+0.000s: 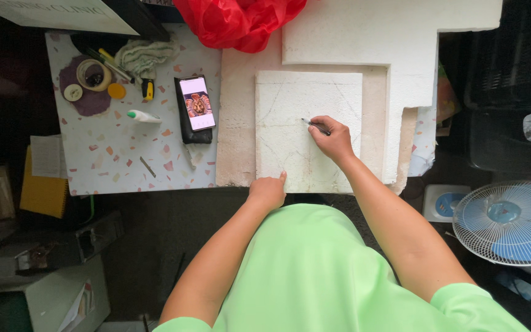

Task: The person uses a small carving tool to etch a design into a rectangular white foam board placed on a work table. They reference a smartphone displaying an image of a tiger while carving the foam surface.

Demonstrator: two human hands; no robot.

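Note:
A square white foam board (290, 117) with faint drawn lines lies on a larger beige sheet (236, 110). My right hand (333, 138) rests on the board and grips a dark pen (314, 126), whose tip touches the board near its middle. My left hand (268, 190) presses a finger on the board's near edge, its other fingers curled. A phone (196, 103) showing a reddish picture leans on a black case to the left of the board.
A speckled table top (112, 154) carries a tape roll (93, 75), a white glue tube (142, 116), a rag (145, 56) and small tools. Red cloth (238, 21) and big white foam slabs (394, 37) lie behind. A blue fan (508, 221) stands at right.

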